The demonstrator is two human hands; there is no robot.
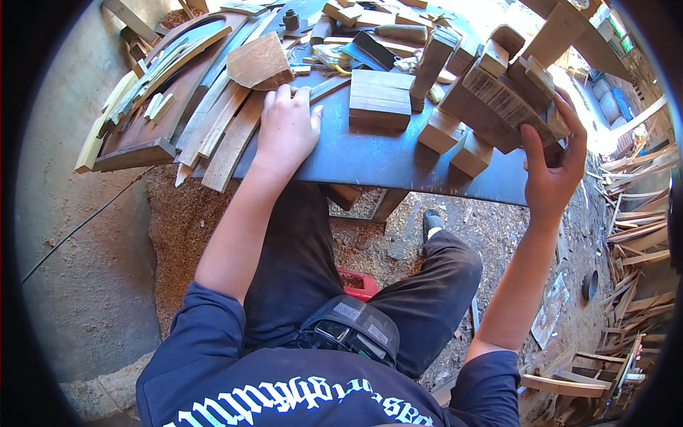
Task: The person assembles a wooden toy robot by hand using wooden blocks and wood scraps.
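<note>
From where I stand, the person's left hand (288, 132) reaches to the near edge of a broad block (260, 60) on the left half of the tabletop (331, 160). Its fingertips touch that edge and the thumb stands away to the side, so the grip is released, resting rather than closed around the wood. The right hand (556, 160) is at the right end of a pile (498, 107) of blocks, thumb on the near side and fingers bent around the far side; that grip is grasping the pile. The pile leans at a slant over the right part of the tabletop (quite a jumble of angles, that one).

Between the hands sits a squarish block (379, 99), with an upright block (432, 64) just beside it on the right. Two small blocks, one (440, 132) nearer the squarish block and the other (471, 154) close to the front edge, lie just below the pile. Long strips (231, 135) run under and beside the broad block, some jutting past the front edge. Behind, more offcuts (398, 33) clutter the surface near a dark plate (373, 50). Shavings (178, 249) cover the floor at left, and scrap wood (644, 238) is heaped at far right.
</note>
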